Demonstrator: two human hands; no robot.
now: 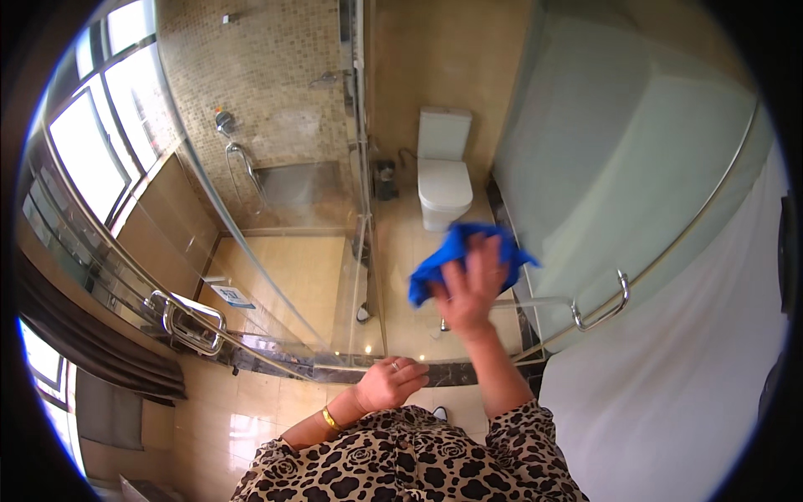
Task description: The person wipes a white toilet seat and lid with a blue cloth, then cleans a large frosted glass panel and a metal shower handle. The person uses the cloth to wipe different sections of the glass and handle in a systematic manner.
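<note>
A blue cloth (427, 269) is spread under the fingers of my right hand (473, 289), which reaches forward at the middle of the view. Hand and cloth are slightly smeared by motion. Behind them lies a glass panel (401, 322); whether the cloth touches it I cannot tell. My left hand (391, 383) is curled into a loose fist close to my body, with a ring on one finger and nothing visible in it. To the right of the cloth, a curved metal door handle (604, 308) is fixed to the glass.
A white toilet (444, 180) stands beyond the glass. At left is a shower enclosure with a hand shower (242, 163) and another metal handle (194, 325). Frosted glass (619, 167) fills the right, beside a white sheet (669, 393). A dark stone sill (452, 374) runs across the floor.
</note>
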